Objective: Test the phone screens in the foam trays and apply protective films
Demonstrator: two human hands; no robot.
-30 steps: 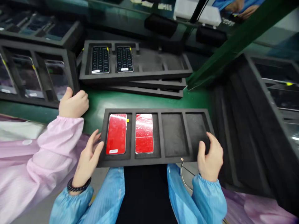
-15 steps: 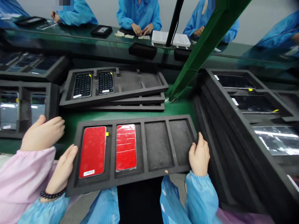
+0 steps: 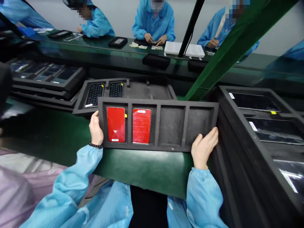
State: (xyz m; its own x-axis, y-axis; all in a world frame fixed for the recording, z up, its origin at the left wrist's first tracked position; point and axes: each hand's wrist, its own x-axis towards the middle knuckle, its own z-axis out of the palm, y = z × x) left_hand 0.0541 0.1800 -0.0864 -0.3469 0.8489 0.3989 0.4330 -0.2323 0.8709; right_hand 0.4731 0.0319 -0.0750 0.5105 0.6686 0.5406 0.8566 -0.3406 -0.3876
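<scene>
Electronics workshop: smocked workers (image 3: 154, 25), stacked phone trays (image 3: 47, 84)

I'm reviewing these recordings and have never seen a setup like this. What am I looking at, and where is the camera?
There is no machine here: these are a person's bare hands, seen from a camera worn on their head, looking forward and down. The left hand and right hand hold a black tray, one at each end. Its two leftmost compartments carry a red panel with a yellow tab and a second red panel, both phone-shaped. Below is a green table. Behind lies another tray with two dark panels; more trays are stacked at right. Across the way, co-workers sit at a bench.
</scene>
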